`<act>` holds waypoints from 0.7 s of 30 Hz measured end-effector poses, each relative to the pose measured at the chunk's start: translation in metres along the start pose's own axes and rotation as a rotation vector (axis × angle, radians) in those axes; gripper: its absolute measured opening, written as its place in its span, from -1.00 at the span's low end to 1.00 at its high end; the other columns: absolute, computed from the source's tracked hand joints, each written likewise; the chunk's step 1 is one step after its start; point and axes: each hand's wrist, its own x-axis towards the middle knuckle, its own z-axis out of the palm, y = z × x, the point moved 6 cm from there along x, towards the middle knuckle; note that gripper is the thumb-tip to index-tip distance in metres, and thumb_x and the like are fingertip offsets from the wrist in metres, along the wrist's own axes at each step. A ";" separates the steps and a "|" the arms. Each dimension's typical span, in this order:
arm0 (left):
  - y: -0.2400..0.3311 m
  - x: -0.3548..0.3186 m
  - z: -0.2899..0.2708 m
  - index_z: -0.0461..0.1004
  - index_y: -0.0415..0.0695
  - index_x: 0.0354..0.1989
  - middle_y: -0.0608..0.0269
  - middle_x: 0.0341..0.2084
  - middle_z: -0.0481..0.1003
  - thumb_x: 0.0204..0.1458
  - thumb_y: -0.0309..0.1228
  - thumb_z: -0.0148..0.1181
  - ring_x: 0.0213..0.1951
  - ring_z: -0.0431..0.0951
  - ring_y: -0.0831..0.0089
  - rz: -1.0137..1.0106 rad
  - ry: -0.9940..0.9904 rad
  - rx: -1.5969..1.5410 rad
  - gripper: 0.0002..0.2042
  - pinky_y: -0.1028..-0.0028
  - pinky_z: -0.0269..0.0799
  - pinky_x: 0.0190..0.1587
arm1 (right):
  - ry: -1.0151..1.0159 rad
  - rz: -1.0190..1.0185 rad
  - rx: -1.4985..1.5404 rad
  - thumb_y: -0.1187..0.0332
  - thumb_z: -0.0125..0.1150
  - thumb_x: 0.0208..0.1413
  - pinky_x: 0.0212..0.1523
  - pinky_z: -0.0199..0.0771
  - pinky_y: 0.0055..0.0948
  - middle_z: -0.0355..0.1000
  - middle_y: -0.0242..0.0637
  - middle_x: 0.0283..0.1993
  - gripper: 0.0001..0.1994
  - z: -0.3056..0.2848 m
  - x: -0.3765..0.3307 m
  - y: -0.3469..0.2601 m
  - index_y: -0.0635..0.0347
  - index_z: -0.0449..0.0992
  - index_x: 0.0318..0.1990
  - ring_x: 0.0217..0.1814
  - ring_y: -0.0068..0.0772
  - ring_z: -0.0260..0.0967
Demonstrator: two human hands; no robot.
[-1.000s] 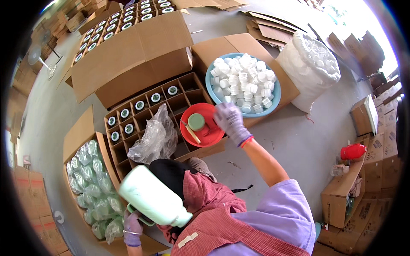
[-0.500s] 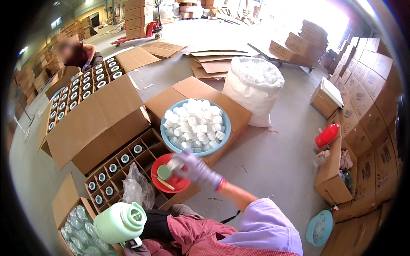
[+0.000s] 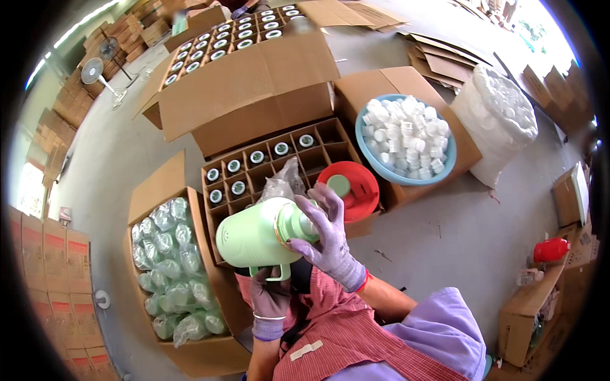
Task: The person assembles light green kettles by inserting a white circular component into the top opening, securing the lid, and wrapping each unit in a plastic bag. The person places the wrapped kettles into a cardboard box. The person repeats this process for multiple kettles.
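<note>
My left hand, gloved, is closed around the handle of a pale green flask held on its side at frame centre. My right hand, also gloved, wraps over the flask's mouth end, fingers curled on it; what sits under the palm is hidden.

Lower left: an open carton packed with more green flasks in clear bags.

Just above the flask: a divided carton. Several cells on its left side hold flasks standing upright, seen from the top; the cells to the right look empty. A crumpled clear bag lies on the dividers. A red basin rests on this carton's right edge with one green lid in it.

Upper right of centre: a blue basin heaped with small white parts, set on a closed carton. Beside it, a large clear sack of similar white pieces; their shape is too small to resolve.

Top of frame: another divided carton, full of upright flasks.

Floor is grey concrete. Stacked cartons line the left edge, flattened cardboard lies upper right, a standing fan upper left. A red object at right edge, unclear.
</note>
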 end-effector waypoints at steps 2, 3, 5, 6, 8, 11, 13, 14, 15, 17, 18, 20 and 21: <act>0.002 -0.002 0.003 0.43 -0.17 -0.02 0.17 -0.13 0.55 0.16 -0.40 0.04 -0.14 0.60 0.31 0.055 0.081 0.070 -0.76 0.37 0.64 -0.20 | 0.034 0.040 0.000 0.21 0.43 -0.04 0.28 0.24 -0.11 -0.02 0.10 0.33 -0.34 -0.002 0.009 -0.006 0.16 0.36 0.25 0.30 0.12 0.17; 0.001 -0.003 0.007 0.44 -0.14 -0.04 0.21 -0.15 0.55 0.15 -0.37 0.07 -0.18 0.60 0.33 0.074 0.123 0.103 -0.76 0.44 0.66 -0.28 | 0.056 0.075 0.006 0.24 0.40 -0.01 0.24 0.28 -0.11 0.03 0.12 0.31 -0.38 -0.003 0.011 -0.005 0.16 0.38 0.24 0.25 0.12 0.22; 0.003 -0.002 0.014 0.43 -0.11 -0.06 0.28 -0.18 0.55 0.12 -0.39 0.06 -0.19 0.58 0.38 0.133 0.165 0.193 -0.78 0.41 0.60 -0.19 | -0.034 0.103 0.025 0.30 0.29 0.02 0.22 0.27 -0.15 0.16 0.09 0.20 -0.47 0.001 0.012 0.002 0.24 0.39 0.18 0.19 0.08 0.26; 0.005 0.000 0.013 0.43 -0.11 -0.06 0.28 -0.18 0.55 0.12 -0.40 0.06 -0.19 0.57 0.39 0.154 0.171 0.230 -0.77 0.40 0.58 -0.15 | -0.078 0.120 0.031 0.33 0.24 0.04 0.21 0.26 -0.17 0.22 0.08 0.15 -0.51 0.003 0.011 0.007 0.27 0.39 0.15 0.15 0.06 0.28; 0.009 0.004 0.007 0.42 -0.14 -0.06 0.27 -0.15 0.54 0.10 -0.41 0.02 -0.18 0.54 0.41 0.159 0.132 0.279 -0.75 0.36 0.49 -0.03 | -0.037 0.126 0.038 0.41 0.12 0.07 0.13 0.29 -0.17 0.26 0.09 0.03 -0.59 0.006 0.004 0.017 0.30 0.39 0.10 0.07 0.10 0.28; 0.011 0.004 0.011 0.43 -0.17 -0.07 0.26 -0.15 0.54 0.09 -0.42 0.01 -0.21 0.53 0.43 0.235 0.055 0.340 -0.75 0.37 0.50 -0.06 | 0.001 0.164 0.096 0.38 0.07 0.10 0.15 0.28 -0.14 0.23 0.13 0.07 -0.61 0.016 -0.008 0.041 0.29 0.37 0.10 0.07 0.16 0.26; 0.012 0.014 0.007 0.44 -0.19 -0.08 0.24 -0.17 0.56 0.10 -0.43 0.00 -0.23 0.54 0.41 0.227 0.082 0.315 -0.76 0.36 0.52 -0.07 | -0.007 0.191 0.135 0.37 0.03 0.12 0.18 0.26 -0.15 0.22 0.15 0.09 -0.62 0.025 -0.013 0.056 0.31 0.37 0.09 0.10 0.16 0.23; 0.016 0.019 0.005 0.44 -0.20 -0.08 0.23 -0.18 0.56 0.10 -0.44 0.00 -0.24 0.54 0.40 0.229 0.093 0.303 -0.76 0.35 0.52 -0.07 | -0.042 0.202 0.164 0.36 0.02 0.12 0.19 0.25 -0.16 0.21 0.15 0.10 -0.62 0.031 -0.009 0.061 0.31 0.36 0.09 0.13 0.17 0.22; 0.019 0.024 0.000 0.45 -0.20 -0.08 0.21 -0.20 0.57 0.11 -0.45 -0.01 -0.25 0.55 0.39 0.224 0.104 0.264 -0.77 0.34 0.54 -0.07 | -0.078 0.213 0.194 0.35 0.00 0.13 0.21 0.24 -0.16 0.21 0.16 0.10 -0.62 0.037 -0.005 0.068 0.31 0.35 0.09 0.15 0.17 0.20; 0.030 0.031 -0.014 0.45 -0.22 -0.09 0.18 -0.24 0.57 0.13 -0.46 -0.02 -0.25 0.56 0.37 0.231 0.118 0.178 -0.78 0.31 0.56 -0.07 | -0.224 0.191 0.245 0.28 0.08 0.15 0.27 0.19 -0.08 0.14 0.14 0.21 -0.52 0.039 0.000 0.107 0.25 0.27 0.20 0.26 0.20 0.11; 0.034 0.038 -0.028 0.45 -0.24 -0.08 0.15 -0.25 0.58 0.14 -0.48 -0.04 -0.24 0.59 0.35 0.225 0.057 0.100 -0.77 0.26 0.58 -0.05 | -0.298 0.121 0.145 0.24 0.11 0.15 0.28 0.19 -0.02 0.10 0.12 0.27 -0.48 0.033 0.005 0.127 0.20 0.24 0.25 0.27 0.24 0.10; 0.039 0.040 -0.011 0.44 -0.33 -0.13 0.10 -0.32 0.53 0.09 -0.42 0.05 -0.27 0.52 0.33 0.250 0.015 0.111 -0.75 0.32 0.52 -0.02 | -0.391 0.172 -0.275 0.23 0.19 0.09 0.24 0.22 0.09 0.05 0.11 0.33 -0.43 0.022 0.002 0.213 0.05 0.23 0.28 0.27 0.33 0.11; 0.041 0.037 0.002 0.43 -0.33 -0.15 0.12 -0.33 0.52 0.08 -0.42 0.04 -0.28 0.52 0.31 0.249 -0.008 0.085 -0.76 0.30 0.52 -0.02 | -0.479 0.203 -0.591 0.23 0.24 0.06 0.22 0.23 0.15 0.04 0.11 0.35 -0.38 0.016 -0.009 0.250 -0.05 0.22 0.31 0.29 0.36 0.10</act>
